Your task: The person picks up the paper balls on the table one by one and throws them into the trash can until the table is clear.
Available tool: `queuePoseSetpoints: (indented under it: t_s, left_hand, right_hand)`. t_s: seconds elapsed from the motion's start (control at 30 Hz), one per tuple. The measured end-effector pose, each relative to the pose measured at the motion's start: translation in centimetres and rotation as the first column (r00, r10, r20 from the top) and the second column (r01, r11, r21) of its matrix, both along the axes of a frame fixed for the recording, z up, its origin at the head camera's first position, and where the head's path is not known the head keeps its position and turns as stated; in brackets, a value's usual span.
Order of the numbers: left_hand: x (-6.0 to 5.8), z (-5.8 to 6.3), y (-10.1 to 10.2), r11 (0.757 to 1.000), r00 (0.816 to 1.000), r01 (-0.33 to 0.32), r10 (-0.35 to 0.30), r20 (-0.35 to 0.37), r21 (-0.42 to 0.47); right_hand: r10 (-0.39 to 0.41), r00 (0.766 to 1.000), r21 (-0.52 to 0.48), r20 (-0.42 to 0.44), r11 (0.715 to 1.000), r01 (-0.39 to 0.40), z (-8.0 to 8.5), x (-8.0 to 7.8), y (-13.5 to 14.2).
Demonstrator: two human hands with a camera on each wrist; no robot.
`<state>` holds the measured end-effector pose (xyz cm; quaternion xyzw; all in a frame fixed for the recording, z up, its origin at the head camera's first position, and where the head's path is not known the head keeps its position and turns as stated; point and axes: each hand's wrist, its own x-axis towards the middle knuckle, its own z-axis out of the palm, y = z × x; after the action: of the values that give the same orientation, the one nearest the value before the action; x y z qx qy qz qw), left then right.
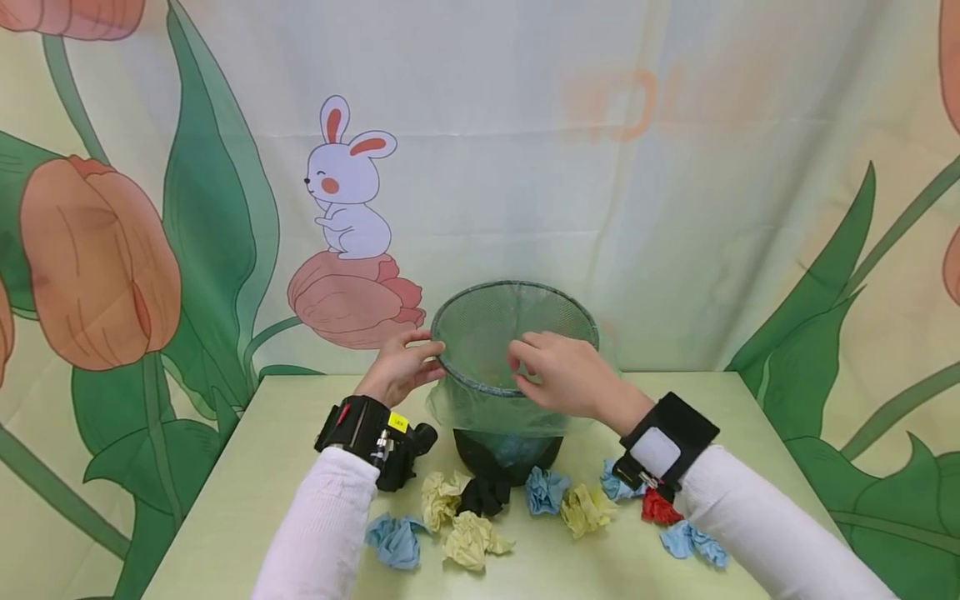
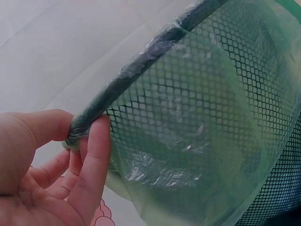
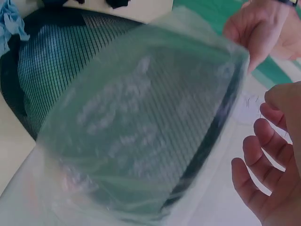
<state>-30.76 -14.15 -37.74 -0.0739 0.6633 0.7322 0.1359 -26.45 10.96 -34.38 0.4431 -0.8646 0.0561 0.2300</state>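
A black mesh wastebasket (image 1: 467, 457) stands on the table, lined with a thin green plastic bag (image 1: 480, 408) that is folded over its rim and hangs down outside. At the rim's left side, my left hand (image 1: 401, 367) pinches the bag-covered edge. The left wrist view has the thumb on one side of the rim (image 2: 141, 61) and fingers on the other. My right hand (image 1: 562, 371) hovers over the basket's near right side. In the right wrist view its fingers (image 3: 265, 141) are loosely bent, apart from the bag, with nothing between them.
Crumpled paper balls lie in front of the basket: yellow (image 1: 472, 540), black (image 1: 486, 496), blue (image 1: 395, 540) and, near the right forearm, red (image 1: 660, 507). A printed curtain (image 1: 675, 250) with tulips and a rabbit hangs behind the table (image 1: 277, 433).
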Motion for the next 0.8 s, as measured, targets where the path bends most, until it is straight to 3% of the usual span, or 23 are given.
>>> queuePoseSetpoints:
  t_s: [0.27, 0.43, 0.6, 0.8]
  left_hand:
    - [-0.1, -0.1, 0.0, 1.000, 1.000, -0.002, 0.002, 0.000, -0.007]
    - [-0.2, -0.2, -0.1, 1.000, 1.000, 0.001, -0.001, 0.000, -0.011]
    - [-0.2, -0.3, -0.2, 1.000, 1.000, 0.002, -0.002, -0.001, -0.011]
    - [-0.2, -0.3, -0.1, 1.000, 1.000, 0.002, -0.002, -0.003, -0.011]
  right_hand:
    - [0.075, 0.993, 0.003, -0.096, 0.997, -0.075, -1.8, 1.7, -0.1]
    - [0.094, 0.990, -0.012, -0.106, 0.995, -0.095, -2.8, 2.3, 0.1]
    - [0.099, 0.992, -0.023, -0.073, 0.995, -0.101, -4.1, 2.9, 0.5]
    - [0.059, 0.998, -0.033, 0.027, 0.998, -0.058, -6.4, 3.6, 1.2]
